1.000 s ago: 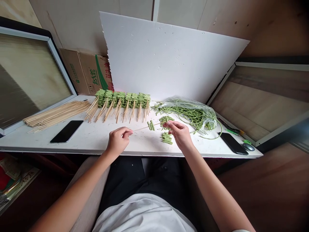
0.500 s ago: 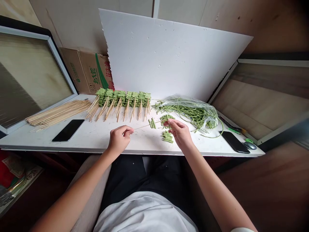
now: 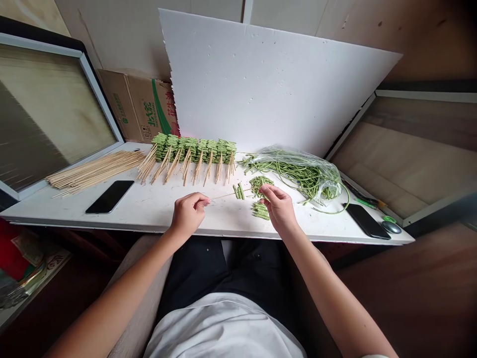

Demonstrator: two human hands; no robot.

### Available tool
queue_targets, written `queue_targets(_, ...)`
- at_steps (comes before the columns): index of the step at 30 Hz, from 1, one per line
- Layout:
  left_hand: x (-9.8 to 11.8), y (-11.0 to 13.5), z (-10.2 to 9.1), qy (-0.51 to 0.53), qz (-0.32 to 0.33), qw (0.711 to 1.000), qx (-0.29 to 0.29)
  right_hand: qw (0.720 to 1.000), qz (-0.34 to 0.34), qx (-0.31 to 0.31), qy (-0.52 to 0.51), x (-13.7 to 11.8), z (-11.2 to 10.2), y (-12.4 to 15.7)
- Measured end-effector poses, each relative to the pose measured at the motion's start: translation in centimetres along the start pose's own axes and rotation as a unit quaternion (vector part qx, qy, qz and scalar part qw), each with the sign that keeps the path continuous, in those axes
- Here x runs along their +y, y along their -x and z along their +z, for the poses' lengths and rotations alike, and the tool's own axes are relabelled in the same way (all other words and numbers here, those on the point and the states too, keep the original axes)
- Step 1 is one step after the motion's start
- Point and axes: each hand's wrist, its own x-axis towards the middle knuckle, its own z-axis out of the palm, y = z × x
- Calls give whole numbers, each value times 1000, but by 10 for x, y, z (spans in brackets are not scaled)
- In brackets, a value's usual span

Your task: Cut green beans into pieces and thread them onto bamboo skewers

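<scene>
A thin bamboo skewer [image 3: 222, 195] spans the gap between my two hands above the table. Its left end is pinched in my left hand [image 3: 187, 213], fingers closed. A few short green bean pieces [image 3: 238, 191] are threaded crosswise along it. My right hand [image 3: 280, 205] is closed at the other end, thumb and fingertips on the skewer; whether a bean piece is also between them is hidden. Just left of the right hand lies a small stack of cut bean pieces [image 3: 260, 211]. Behind its fingertips is a loose pile of cut beans [image 3: 259, 183].
Finished bean skewers [image 3: 194, 149] stand stacked in a row at the back. Bare skewers [image 3: 97, 169] and a phone [image 3: 110, 197] lie left. Long beans [image 3: 298, 169] in a clear bag, another phone [image 3: 367, 221] and a mouse-like object [image 3: 391, 227] are right. A white foam board [image 3: 276, 84] leans behind.
The whole view has shifted slightly, so everything on the table sits a little further right. Both hands keep their grip on the skewer, and the bean pieces stay on it.
</scene>
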Motion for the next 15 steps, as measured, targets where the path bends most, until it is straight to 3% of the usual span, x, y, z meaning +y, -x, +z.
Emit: queue_targets(15,14,2,1,28,8,1000,-2,996,-25,-55,61,22,13,17)
